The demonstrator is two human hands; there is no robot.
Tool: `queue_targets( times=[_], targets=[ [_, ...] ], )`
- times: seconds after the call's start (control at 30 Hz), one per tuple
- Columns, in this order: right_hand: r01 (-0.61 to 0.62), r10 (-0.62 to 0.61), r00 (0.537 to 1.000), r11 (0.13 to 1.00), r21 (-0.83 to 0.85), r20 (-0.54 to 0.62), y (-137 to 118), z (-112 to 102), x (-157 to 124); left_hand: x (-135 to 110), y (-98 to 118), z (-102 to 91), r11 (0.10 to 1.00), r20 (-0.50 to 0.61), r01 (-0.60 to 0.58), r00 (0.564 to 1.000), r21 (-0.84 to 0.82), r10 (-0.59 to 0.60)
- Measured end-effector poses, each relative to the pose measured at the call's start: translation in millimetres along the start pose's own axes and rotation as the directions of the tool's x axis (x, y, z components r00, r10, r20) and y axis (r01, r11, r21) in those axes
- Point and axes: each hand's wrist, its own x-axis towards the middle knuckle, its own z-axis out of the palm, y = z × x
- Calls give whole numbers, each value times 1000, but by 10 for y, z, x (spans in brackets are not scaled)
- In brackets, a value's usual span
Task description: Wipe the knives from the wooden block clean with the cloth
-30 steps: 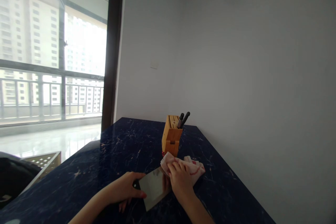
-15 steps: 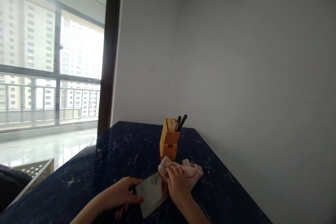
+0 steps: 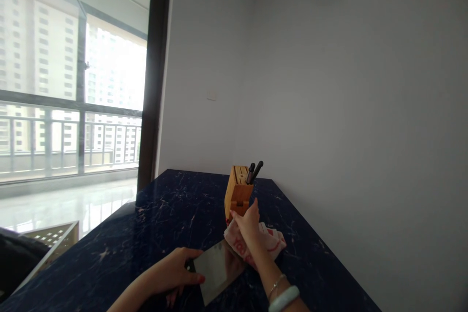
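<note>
My left hand (image 3: pixel 174 269) is closed around the dark handle end of a cleaver (image 3: pixel 216 271), whose broad, shiny blade points right above the table. Beyond the blade's far corner lies a folded white-and-pink cloth (image 3: pixel 271 240) with red lettering. Over the cloth reaches my right hand (image 3: pixel 248 222), thumb and fingers apart, at the front of a wooden knife block (image 3: pixel 234 189). Whether its fingertips touch the block I cannot tell. Two dark-handled tools (image 3: pixel 255 172) stand in the block's right side.
The dark blue marbled table (image 3: pixel 175 214) extends to the back and meets a grey wall (image 3: pixel 329 107) on the right. At the left are a perforated light-coloured chair (image 3: pixel 54 241) and a window with a balcony railing (image 3: pixel 106 144).
My right hand has let go of the cloth and moved forward over it to the knife block. The cloth stays on the table. My left hand still holds the cleaver in about the same place.
</note>
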Motion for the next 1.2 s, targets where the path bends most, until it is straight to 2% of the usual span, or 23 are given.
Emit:
queue_targets(
  times=[0.13, 0.27, 0.5, 0.63, 0.67, 0.73, 0.8, 0.9, 1.03, 1.2],
  targets=[
    [-19, 31, 994, 994, 108, -105, -66, 259, 7, 15, -16, 10, 1000, 2, -3, 1000, 11, 3],
    [-34, 46, 990, 995, 92, -131, -93, 316, -47, 23, -9, 10, 998, -15, -53, 998, 21, 53],
    [-14, 25, 992, 996, 84, -123, -61, 270, 21, 62, -16, -30, 999, 20, -45, 999, 30, 45],
    [105, -103, 986, 994, 7, -132, -92, 10, -101, 82, 19, -68, 998, 40, 1, 999, 58, -4],
    [151, -155, 983, 987, -46, -103, -101, -88, -172, 86, 38, -78, 997, 31, -14, 999, 76, 12],
    [235, -229, 972, 954, -186, 54, -109, -278, -336, 92, 79, -95, 988, -6, -63, 998, 139, 64],
    [274, -213, 954, 907, -320, 213, -94, -417, -478, 98, 109, -106, 968, -60, -81, 993, 236, 98],
    [283, -138, 930, 859, -427, 340, -37, -482, -577, 101, 109, -101, 921, -159, -23, 983, 389, 92],
    [333, -155, 894, 857, -392, 421, -22, -432, -623, 89, 42, -70, 887, -195, 32, 979, 460, 66],
    [439, -316, 810, 885, -153, 494, -250, -396, -833, 72, -23, -56, 887, -216, 26, 973, 461, 83]
  ],
)
